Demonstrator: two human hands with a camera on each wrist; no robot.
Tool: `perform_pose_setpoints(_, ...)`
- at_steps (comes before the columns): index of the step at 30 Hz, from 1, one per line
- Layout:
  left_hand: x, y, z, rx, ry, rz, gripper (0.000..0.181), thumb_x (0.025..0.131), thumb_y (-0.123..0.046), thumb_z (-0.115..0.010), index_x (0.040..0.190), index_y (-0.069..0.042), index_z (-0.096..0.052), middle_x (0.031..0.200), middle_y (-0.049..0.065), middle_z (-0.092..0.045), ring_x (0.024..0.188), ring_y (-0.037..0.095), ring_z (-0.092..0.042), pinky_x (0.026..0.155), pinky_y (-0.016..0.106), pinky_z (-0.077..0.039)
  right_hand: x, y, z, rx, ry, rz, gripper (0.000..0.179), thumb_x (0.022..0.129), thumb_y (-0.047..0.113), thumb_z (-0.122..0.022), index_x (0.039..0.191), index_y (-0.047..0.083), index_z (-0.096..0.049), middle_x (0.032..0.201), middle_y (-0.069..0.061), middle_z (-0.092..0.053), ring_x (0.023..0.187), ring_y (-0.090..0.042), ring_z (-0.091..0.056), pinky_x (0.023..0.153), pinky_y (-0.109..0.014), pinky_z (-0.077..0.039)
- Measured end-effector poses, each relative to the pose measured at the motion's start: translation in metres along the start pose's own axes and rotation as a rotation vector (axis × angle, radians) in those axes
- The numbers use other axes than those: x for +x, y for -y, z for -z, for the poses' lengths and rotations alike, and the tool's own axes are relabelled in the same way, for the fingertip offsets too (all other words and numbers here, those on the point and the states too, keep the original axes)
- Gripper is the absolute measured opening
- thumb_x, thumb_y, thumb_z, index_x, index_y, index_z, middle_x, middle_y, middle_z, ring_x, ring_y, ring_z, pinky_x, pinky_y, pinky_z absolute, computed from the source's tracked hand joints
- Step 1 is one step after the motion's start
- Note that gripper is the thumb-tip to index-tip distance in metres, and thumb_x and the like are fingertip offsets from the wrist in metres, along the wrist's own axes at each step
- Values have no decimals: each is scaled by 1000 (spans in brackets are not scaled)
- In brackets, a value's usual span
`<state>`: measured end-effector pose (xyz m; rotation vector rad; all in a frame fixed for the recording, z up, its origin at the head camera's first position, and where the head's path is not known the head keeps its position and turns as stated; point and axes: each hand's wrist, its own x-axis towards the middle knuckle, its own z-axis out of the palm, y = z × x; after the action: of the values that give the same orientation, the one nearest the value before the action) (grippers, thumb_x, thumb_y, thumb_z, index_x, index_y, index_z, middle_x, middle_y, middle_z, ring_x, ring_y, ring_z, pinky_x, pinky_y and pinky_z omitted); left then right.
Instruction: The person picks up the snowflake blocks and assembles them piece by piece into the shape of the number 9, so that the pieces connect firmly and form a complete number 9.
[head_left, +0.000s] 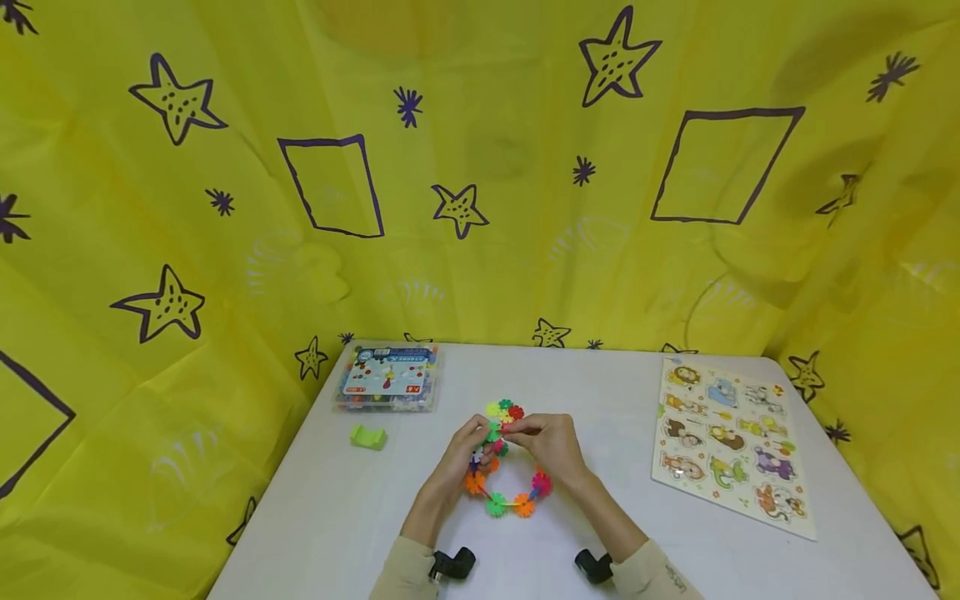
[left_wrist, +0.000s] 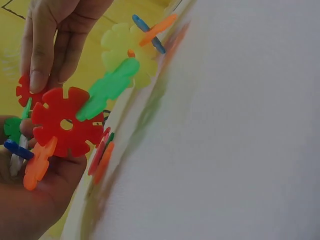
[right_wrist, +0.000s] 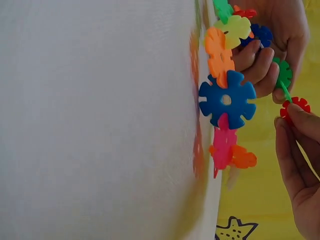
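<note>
A chain of interlocking plastic snowflake discs in several colours, curved into a loop, hangs between my two hands; its near side shows a green disc [head_left: 497,504] and a pink disc [head_left: 542,482]. My left hand [head_left: 454,460] grips its left part, with a green disc [right_wrist: 283,74] between thumb and fingers. From the right, my right hand [head_left: 555,446] pinches a small red disc [right_wrist: 300,107] between thumb and forefinger. A thin green piece joins that red disc to the green one. In the left wrist view, a larger red disc [left_wrist: 55,117] partly covers my left fingers.
A clear plastic box [head_left: 386,402] with a printed label stands at the table's back left. Before it lies a light green block [head_left: 368,437]. An animal picture board [head_left: 731,492] lies on the right. Yellow patterned cloth [head_left: 510,275] hangs behind the white table [head_left: 315,517].
</note>
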<state>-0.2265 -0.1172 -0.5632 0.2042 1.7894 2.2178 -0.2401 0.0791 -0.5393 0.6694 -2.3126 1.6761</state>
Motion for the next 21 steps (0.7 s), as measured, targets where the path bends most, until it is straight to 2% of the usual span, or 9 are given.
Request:
perform_pose_setpoints(3,-2,-4,3,50,-16,-15,21,112,-24,-45,98,-9,-49,80,4,-51,66,13,-45,59,23,-39,3,2,4,-46,53,2,13,80,-1,-87,90,8,-84,85,-2,-79,75,-16,-76,68,-26,-61)
perform_pose_setpoints(6,-3,-7,6,81,-54,-18,21,111,-25,-49,102,-7,-54,87,5,-56,71,16,-49,61,25,-41,10,0,10,-136,60,-17,18,80,-3,-87,94,7,-83,88,-4,-79,77,-20,-76,70,-29,-61)
perform_pose_setpoints(11,-4,-9,12,153,-138,-4,23,109,-24,-50,114,-3,-57,104,5,-58,94,19,-53,82,32,-42,25,-10,15,-274,20,-167,13,86,4,-84,98,4,-81,89,-3,-78,81,-19,-74,75,-37,-60)
perform_pose_setpoints(14,-4,-9,13,177,-130,-5,33,109,-23,-48,124,5,-60,119,16,-62,113,23,-54,102,41,-40,33,-18,14,-329,39,-255,19,89,10,-83,106,2,-80,93,-5,-78,85,-23,-74,77,-40,-59)
perform_pose_setpoints(16,-4,-8,14,187,-110,-4,40,109,-26,-48,128,7,-63,130,19,-63,123,24,-53,113,48,-35,38,-24,12,-368,67,-290,25,89,13,-83,111,0,-78,97,-8,-77,89,-26,-73,79,-43,-59)
perform_pose_setpoints(18,-3,-8,13,189,-91,-2,46,109,-30,-49,127,9,-64,125,18,-65,121,24,-54,113,49,-34,41,-28,9,-393,99,-319,30,90,15,-83,116,1,-77,101,-11,-76,95,-29,-72,83,-45,-58)
perform_pose_setpoints(21,-3,-9,10,182,-77,4,47,108,-35,-54,115,10,-66,102,9,-65,103,20,-56,99,40,-44,44,-33,5,-441,137,-343,30,90,17,-83,117,4,-77,105,-13,-72,99,-30,-67,86,-48,-56)
